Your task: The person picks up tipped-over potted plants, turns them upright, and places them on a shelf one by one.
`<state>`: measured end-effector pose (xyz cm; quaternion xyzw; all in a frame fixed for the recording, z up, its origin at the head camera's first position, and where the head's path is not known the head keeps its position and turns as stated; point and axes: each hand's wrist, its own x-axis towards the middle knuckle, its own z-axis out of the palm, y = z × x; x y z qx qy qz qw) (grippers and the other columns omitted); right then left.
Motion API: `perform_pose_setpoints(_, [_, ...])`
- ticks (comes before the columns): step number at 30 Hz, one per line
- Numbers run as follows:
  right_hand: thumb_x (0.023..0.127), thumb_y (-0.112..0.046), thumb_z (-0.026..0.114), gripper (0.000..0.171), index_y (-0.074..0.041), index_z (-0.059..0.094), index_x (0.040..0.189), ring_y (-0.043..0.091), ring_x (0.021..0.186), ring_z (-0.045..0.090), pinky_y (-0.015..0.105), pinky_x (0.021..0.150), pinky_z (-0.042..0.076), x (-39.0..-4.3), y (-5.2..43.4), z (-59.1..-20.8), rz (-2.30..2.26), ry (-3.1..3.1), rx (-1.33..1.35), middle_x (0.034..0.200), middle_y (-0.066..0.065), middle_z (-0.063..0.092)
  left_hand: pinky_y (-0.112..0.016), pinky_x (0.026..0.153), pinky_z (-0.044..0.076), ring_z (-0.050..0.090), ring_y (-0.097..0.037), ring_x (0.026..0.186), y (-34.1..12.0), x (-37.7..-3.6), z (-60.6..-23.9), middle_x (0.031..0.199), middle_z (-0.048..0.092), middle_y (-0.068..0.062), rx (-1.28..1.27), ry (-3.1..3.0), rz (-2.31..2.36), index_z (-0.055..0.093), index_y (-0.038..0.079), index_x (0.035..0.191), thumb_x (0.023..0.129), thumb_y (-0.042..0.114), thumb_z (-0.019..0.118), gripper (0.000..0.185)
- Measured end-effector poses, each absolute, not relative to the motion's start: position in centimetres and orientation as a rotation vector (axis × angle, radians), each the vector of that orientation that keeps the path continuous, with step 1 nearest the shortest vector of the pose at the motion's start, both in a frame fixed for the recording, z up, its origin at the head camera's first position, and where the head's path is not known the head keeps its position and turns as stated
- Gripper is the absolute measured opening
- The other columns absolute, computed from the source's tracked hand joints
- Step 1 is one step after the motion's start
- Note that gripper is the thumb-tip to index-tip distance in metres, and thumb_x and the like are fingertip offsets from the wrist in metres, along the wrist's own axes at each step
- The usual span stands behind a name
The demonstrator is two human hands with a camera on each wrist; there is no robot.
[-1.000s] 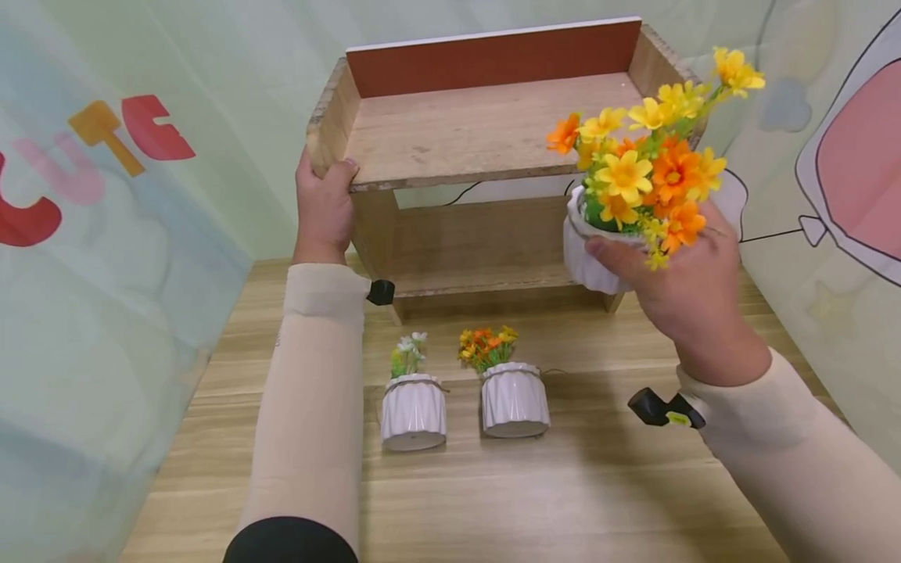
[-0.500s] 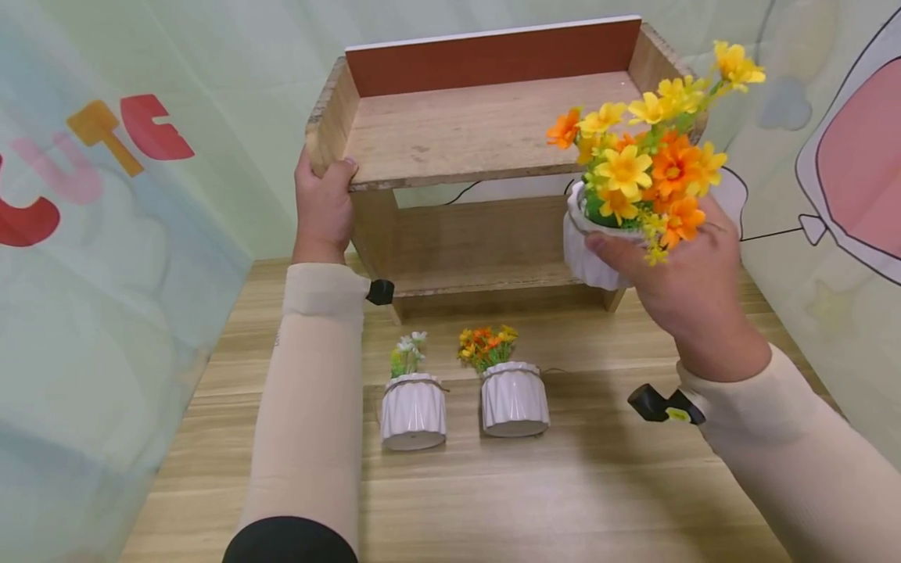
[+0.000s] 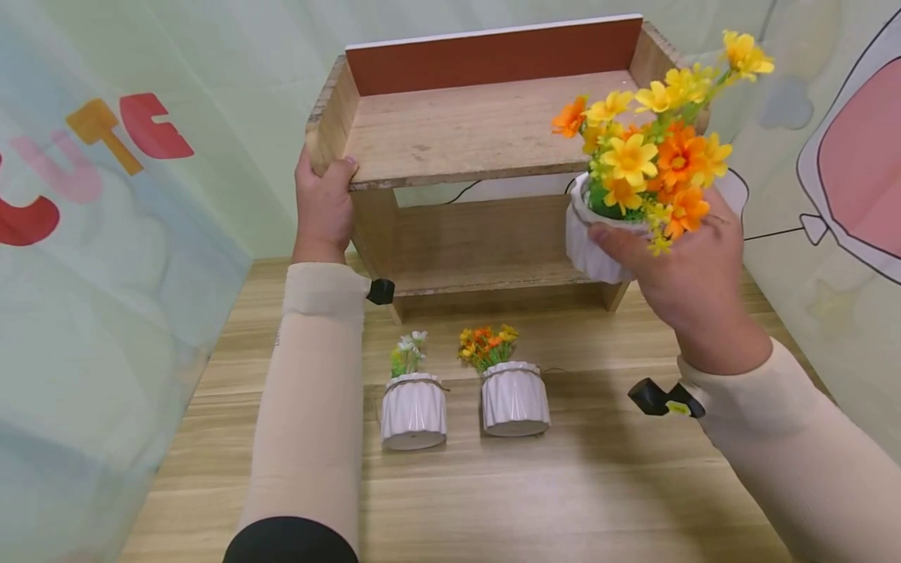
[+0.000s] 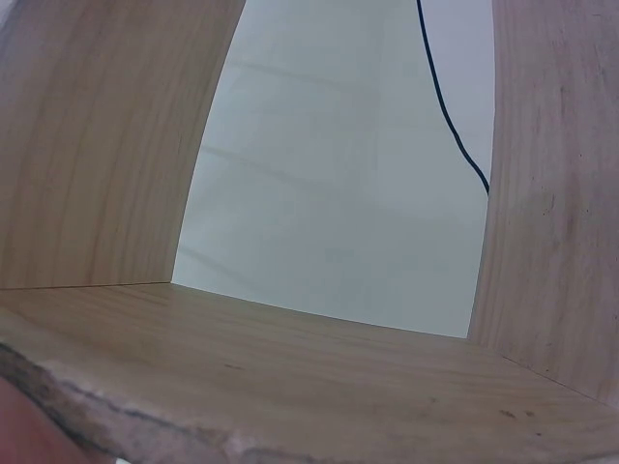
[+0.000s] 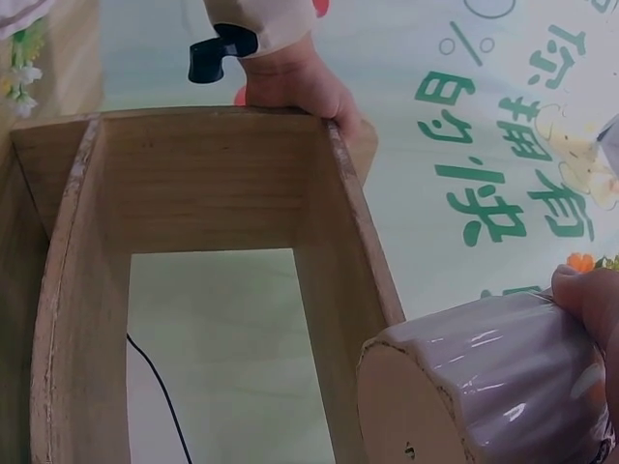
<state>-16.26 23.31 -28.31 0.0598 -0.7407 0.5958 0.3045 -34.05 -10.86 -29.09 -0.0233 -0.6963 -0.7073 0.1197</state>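
Your left hand [image 3: 322,205] grips the front left corner of the wooden shelf [image 3: 479,133], while your right hand [image 3: 686,270] curls around the white flower pot [image 3: 590,249], held in the air just off the shelf's front right corner.

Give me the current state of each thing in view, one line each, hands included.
Left hand: grips the wooden shelf's upper left corner.
Right hand: holds the big flower pot, thumb on its rim.
Big flower pot: lifted, tilted, beside the shelf's right end, off the table.
Wooden shelf: upright on the table, both boards bare.
White-flower pot: upright on the table.
Orange-flower pot: upright on the table, beside the white-flower pot.
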Motion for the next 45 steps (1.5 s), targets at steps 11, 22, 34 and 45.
perform_pose_setpoints(11, [0.075, 0.006, 0.088, 0.074, -0.013, 0.064, 0.142, 0.018, 0.131, 0.056, 0.029, 0.112, 0.044, -16.1, 23.0, -27.6, 1.59, -1.957, 0.171, 0.141, 0.003, 0.066, -0.028, 0.121, 0.033, 0.042, -0.015, 0.145, -10.8, -34.0, -29.1, 0.163, 0.041, 0.0, -0.053, -2.047, -2.064, 0.036, 0.029, 0.164, 0.1, 0.026, 0.055, 0.066])
perform_pose_setpoints(22, [0.077, 0.004, 0.086, 0.071, -0.012, 0.063, 0.142, 0.018, 0.13, 0.056, 0.029, 0.111, 0.044, -15.3, 22.0, -26.3, 1.567, -1.969, 0.19, 0.14, 0.003, 0.066, -0.03, 0.121, 0.033, 0.042, -0.016, 0.144, -10.8, -34.1, -29.1, 0.163, 0.042, 0.0, -0.046, -2.047, -2.069, 0.037, 0.029, 0.163, 0.1, 0.026, 0.055, 0.065])
perform_pose_setpoints(34, [0.078, -0.003, 0.09, 0.071, -0.013, 0.062, 0.142, 0.016, 0.129, 0.057, 0.028, 0.111, 0.045, -16.1, 22.4, -26.3, 1.543, -2.0, 0.159, 0.139, 0.001, 0.066, -0.029, 0.12, 0.034, 0.044, -0.017, 0.143, -10.8, -34.0, -29.2, 0.162, 0.044, -0.001, -0.064, -2.021, -2.083, 0.04, 0.027, 0.162, 0.1, 0.024, 0.055, 0.063])
perform_pose_setpoints(45, [0.074, 0.004, 0.089, 0.073, -0.01, 0.063, 0.14, 0.021, 0.133, 0.055, 0.031, 0.117, 0.04, -16.7, 22.2, -26.2, 1.71, -1.873, 0.184, 0.141, 0.006, 0.064, -0.031, 0.121, 0.034, 0.044, -0.016, 0.144, -10.7, -33.8, -29.0, 0.162, 0.043, 0.0, -0.067, -2.033, -2.077, 0.039, 0.029, 0.162, 0.101, 0.025, 0.055, 0.064])
